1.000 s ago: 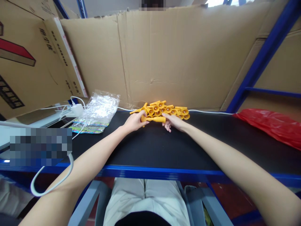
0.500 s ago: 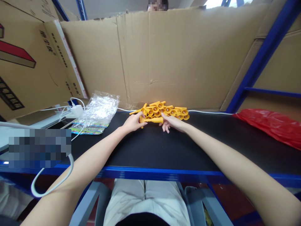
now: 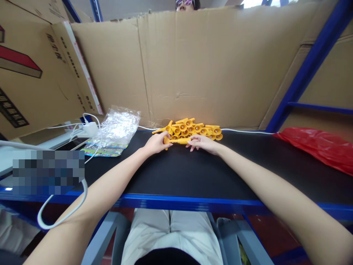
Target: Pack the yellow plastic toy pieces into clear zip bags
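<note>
A pile of yellow plastic funnel-shaped parts [image 3: 193,129] lies at the back of the black tabletop [image 3: 193,173], against the cardboard wall. In front of the pile a single long yellow part [image 3: 178,140] lies crosswise. My left hand [image 3: 156,143] is closed on its left end. My right hand [image 3: 202,142] rests on its right end with the fingers bent over it.
A crinkled clear plastic bag [image 3: 118,127] over printed cards lies to the left, next to a white charger and cable [image 3: 89,129]. A red plastic bag [image 3: 320,147] lies at the right. Cardboard [image 3: 206,66] walls the back; another person's head shows above it.
My right hand has slid over the right end of the long yellow part, covering more of it. The left hand has stayed almost where it was.
</note>
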Action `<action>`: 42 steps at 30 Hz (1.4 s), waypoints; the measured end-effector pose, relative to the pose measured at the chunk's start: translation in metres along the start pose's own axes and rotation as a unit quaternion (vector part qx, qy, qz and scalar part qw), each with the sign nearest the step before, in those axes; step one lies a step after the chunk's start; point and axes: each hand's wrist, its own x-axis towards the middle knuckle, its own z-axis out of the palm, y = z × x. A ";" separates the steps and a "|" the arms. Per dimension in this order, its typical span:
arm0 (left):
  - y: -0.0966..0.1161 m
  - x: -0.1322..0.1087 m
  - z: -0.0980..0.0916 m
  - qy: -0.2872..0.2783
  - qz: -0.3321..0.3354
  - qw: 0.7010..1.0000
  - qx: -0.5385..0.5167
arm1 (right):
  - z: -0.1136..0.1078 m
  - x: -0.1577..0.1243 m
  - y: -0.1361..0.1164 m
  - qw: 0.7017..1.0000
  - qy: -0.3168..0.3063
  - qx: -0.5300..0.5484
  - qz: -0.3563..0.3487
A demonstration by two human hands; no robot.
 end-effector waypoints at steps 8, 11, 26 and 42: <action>0.001 0.000 -0.001 -0.005 -0.001 1.000 0.010 | 0.001 0.000 -0.002 1.000 0.003 -0.012 0.005; 0.000 0.000 -0.001 -0.009 -0.003 1.000 0.018 | 0.001 0.000 -0.001 1.000 0.005 -0.015 0.004; 0.000 0.000 -0.003 -0.016 -0.004 1.000 0.021 | 0.002 0.001 0.000 1.000 0.011 0.000 -0.003; 0.002 -0.003 -0.002 0.019 0.006 0.999 -0.029 | 0.006 0.000 -0.016 0.973 0.107 0.200 -0.052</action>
